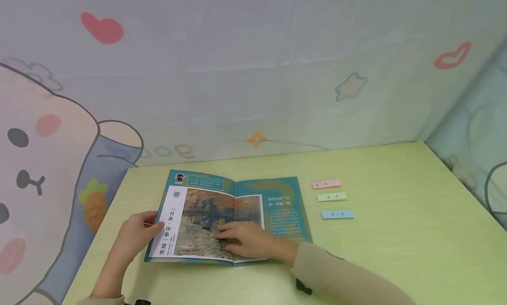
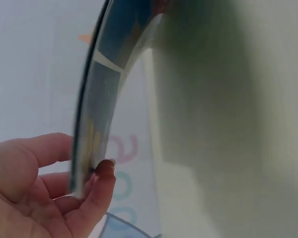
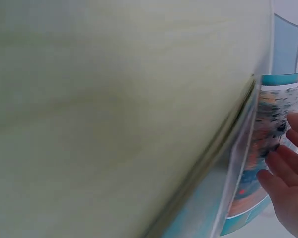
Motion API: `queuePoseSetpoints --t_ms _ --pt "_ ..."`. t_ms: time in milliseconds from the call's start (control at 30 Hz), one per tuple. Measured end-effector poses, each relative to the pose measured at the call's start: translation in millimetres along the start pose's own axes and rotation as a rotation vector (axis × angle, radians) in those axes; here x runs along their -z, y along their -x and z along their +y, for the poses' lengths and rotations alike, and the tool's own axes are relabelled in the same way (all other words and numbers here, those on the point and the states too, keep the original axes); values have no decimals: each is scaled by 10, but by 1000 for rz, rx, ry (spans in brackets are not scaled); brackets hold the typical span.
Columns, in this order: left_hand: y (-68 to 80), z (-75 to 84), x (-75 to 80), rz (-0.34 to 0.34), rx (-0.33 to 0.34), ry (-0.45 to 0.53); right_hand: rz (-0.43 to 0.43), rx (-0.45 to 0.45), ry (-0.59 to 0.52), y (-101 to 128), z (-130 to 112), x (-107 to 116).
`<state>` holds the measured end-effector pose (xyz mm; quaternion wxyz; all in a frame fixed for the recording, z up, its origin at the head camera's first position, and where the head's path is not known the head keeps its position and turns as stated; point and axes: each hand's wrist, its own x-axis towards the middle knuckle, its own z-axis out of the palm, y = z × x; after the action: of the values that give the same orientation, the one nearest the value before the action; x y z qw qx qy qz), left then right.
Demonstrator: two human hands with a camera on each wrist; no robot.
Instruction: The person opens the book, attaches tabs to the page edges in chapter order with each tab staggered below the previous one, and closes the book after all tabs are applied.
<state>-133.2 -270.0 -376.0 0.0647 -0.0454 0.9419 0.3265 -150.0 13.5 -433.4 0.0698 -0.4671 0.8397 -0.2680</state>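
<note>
A teal magazine lies open on the table, a landscape painting printed across its fold. My left hand grips the outer edge of the left page side, thumb on the upper face. In the left wrist view, the held pages curve up off the table, and the left hand has fingers on both sides of them. Over the painting, close to the fold, my right hand rests with relaxed fingers. The right wrist view shows that hand with its fingertips at the printed page.
To the right of the magazine lie three paper strips with handwriting: pink, green and blue. The pale yellow-green table meets a printed cloth backdrop behind, with more cloth at the right side.
</note>
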Motion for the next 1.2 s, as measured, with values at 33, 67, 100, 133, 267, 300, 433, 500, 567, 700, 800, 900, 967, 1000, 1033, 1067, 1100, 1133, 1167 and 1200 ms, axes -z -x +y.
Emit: queuePoseSetpoints --t_ms 33,67,100,133,267,300,433,500,567,700,800,900,967,1000,1033,1067,1100,1133,1167,1200 --pt "-15 -29 -12 -12 9 -2 -8 4 8 -4 4 -17" --pt "-31 -60 -28 -21 15 -4 -15 7 14 -10 8 -31" --pt "-46 -92 -42 -33 19 -2 -22 7 24 -17 9 -42" --pt "-59 -125 -58 -45 22 -4 -29 9 32 -25 10 -51" --pt "-98 -221 -112 -77 35 -45 -62 19 86 -57 21 -82" --pt "-106 -240 -126 -83 40 -59 -73 21 96 -61 23 -88" --pt "-135 -292 -185 -100 61 -95 -106 35 128 -70 32 -93" --pt "-145 -306 -214 -111 72 -105 -118 43 135 -71 34 -89" --pt "-151 -306 -237 -128 88 -108 -128 55 146 -71 38 -87" --pt "-165 -291 -273 -152 94 -133 -142 70 155 -65 40 -90" --pt "-179 -263 -286 -149 60 -158 -141 74 155 -67 40 -94" --pt "-184 -199 -312 -139 33 -163 -143 81 163 -73 31 -85" --pt "-186 -128 -344 -144 24 -148 -150 84 169 -79 18 -72" --pt "-188 -82 -366 -145 16 -147 -155 85 174 -83 10 -64" --pt "-193 -33 -388 -145 2 -150 -160 84 179 -86 2 -56" --pt "-201 21 -413 -148 -16 -158 -166 79 184 -89 -3 -50" --pt "-214 75 -441 -148 -37 -170 -171 76 193 -92 -7 -44" --pt "-231 128 -473 -148 -66 -182 -172 74 209 -93 -8 -42" --pt "-248 186 -506 -145 -97 -198 -175 67 222 -94 -7 -41" --pt "-270 240 -542 -138 -136 -220 -176 62 242 -95 -1 -46"
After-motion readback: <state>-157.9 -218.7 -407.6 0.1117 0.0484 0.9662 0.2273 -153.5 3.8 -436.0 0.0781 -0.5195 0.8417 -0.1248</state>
